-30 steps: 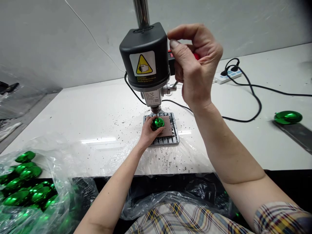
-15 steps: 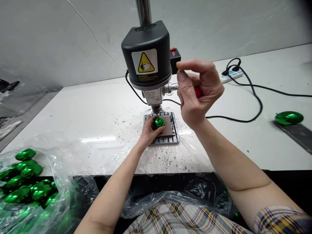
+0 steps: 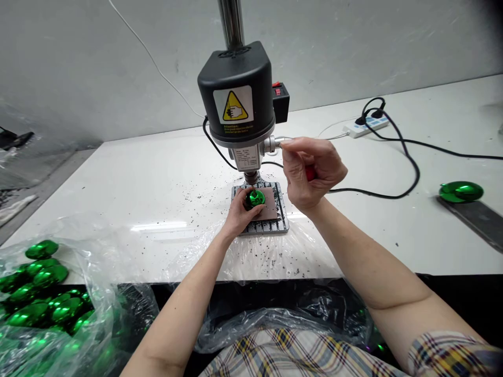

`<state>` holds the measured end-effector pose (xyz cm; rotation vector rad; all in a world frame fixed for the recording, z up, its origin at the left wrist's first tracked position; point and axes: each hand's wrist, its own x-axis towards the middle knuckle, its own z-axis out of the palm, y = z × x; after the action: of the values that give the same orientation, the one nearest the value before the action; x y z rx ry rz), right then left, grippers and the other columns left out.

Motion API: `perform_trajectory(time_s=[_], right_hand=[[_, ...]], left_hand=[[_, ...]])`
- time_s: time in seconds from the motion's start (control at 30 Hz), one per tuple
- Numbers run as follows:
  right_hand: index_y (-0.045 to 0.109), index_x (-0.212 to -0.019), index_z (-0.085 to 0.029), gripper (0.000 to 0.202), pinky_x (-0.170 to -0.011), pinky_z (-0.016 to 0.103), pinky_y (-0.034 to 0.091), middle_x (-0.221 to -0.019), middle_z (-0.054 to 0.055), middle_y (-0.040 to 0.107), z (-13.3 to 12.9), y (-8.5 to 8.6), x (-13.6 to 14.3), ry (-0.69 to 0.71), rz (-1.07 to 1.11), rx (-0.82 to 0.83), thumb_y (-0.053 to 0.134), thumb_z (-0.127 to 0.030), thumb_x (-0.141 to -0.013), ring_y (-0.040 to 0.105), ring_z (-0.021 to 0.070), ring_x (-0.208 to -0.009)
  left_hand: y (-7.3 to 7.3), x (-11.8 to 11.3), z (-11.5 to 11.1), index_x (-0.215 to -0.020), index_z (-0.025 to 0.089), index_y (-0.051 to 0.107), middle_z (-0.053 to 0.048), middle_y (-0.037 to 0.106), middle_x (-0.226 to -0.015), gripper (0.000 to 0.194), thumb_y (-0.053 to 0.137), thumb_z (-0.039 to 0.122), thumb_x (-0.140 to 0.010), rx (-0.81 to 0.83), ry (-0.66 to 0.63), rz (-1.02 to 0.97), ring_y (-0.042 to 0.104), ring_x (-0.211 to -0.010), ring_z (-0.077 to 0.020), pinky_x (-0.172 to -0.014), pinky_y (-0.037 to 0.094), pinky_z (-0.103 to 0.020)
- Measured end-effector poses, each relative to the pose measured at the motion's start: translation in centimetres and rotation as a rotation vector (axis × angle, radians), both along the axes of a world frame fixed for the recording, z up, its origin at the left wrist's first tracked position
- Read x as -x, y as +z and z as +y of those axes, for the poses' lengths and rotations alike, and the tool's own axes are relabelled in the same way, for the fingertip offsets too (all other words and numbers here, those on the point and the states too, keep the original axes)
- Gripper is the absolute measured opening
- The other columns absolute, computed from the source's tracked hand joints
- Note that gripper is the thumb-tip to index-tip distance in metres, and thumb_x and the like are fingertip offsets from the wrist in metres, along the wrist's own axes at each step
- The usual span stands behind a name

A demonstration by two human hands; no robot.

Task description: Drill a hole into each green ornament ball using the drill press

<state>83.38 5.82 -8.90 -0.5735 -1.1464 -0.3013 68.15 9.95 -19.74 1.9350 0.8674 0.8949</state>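
A black drill press [image 3: 236,99] with a yellow warning label stands on the white table. Under its chuck, my left hand [image 3: 239,213] grips a shiny green ornament [image 3: 257,197] between thumb and fingers, on a brown board [image 3: 270,204] over the slotted metal base [image 3: 281,222]. The drill bit comes down at the ornament; whether it has entered is too small to tell. My right hand [image 3: 314,170] is closed around the red knob [image 3: 310,173] of the press's feed lever, to the right of the machine.
Several green ornaments [image 3: 47,275] lie in clear plastic at the left. Another ornament [image 3: 461,191] rests on a dark flat bar [image 3: 477,222] at the right. Black cables run to a power strip [image 3: 366,126]. Dark shavings surround the base.
My right hand has moved down and slightly left with the red knob. My left hand and the green ornament have stayed in place under the chuck.
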Motion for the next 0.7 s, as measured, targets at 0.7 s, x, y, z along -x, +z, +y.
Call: perform_trajectory(time_s=[0.7], right_hand=[[0.068,-0.081,-0.027,0.015,-0.042,0.022,0.043,-0.056,-0.003,0.047,4.6,7.9,-1.8,0.388,0.183,0.196,0.061,-0.014,-0.079,0.054,0.0116,-0.053]], left_hand=[[1.7,4.1,-10.9,-0.111,0.023,0.054,-0.007,0.066,-0.1,0.044,0.076,0.04,-0.078,0.138,0.017,0.105,0.064,-0.086,-0.0203,-0.073,0.055,-0.035]])
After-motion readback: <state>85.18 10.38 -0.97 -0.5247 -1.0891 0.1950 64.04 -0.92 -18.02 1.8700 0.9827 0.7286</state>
